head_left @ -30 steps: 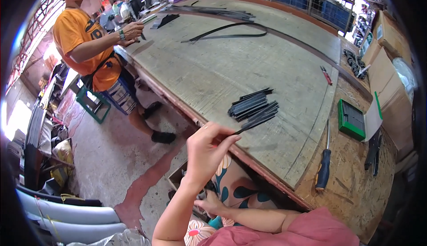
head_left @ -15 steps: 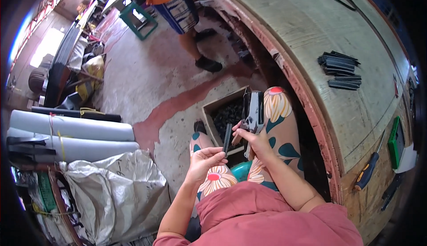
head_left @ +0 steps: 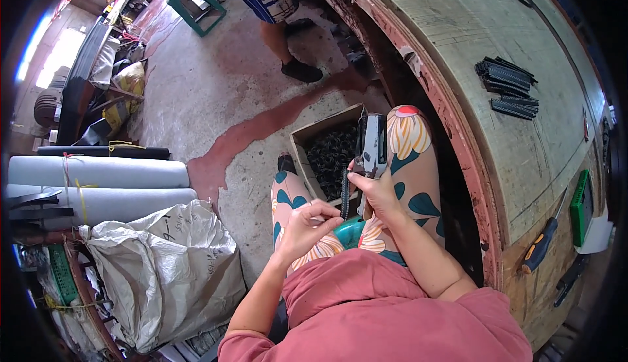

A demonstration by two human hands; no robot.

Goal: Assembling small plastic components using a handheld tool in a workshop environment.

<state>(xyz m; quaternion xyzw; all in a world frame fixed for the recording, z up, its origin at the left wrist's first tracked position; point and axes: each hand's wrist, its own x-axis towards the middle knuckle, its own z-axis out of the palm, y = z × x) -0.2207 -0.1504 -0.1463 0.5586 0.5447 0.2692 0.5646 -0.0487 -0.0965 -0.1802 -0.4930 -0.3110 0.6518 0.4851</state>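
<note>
A black ribbed strip (head_left: 345,195) stands nearly upright between my hands. My left hand (head_left: 311,226) pinches its lower end between thumb and fingers, the other fingers curled loosely. My right hand (head_left: 374,192) is closed around the lower part of a scuffed white-and-black hand tool (head_left: 373,146), its thumb beside the strip's upper end. The strip lies alongside the tool; I cannot tell whether it is inside it. Beyond my hands, an open wooden box (head_left: 299,156) on the floor holds many small black pieces.
On the workbench (head_left: 451,41) at my right lie a pile of black ribbed strips (head_left: 507,80), a screwdriver (head_left: 541,247) and a green tray (head_left: 580,208). Pale rolls (head_left: 98,172) and a white sack (head_left: 170,264) are at left. A person (head_left: 275,35) stands ahead near a green stool (head_left: 196,8).
The strip has moved right, against the tool, with my left hand following it. My right hand keeps its hold on the tool. The view has shifted slightly.
</note>
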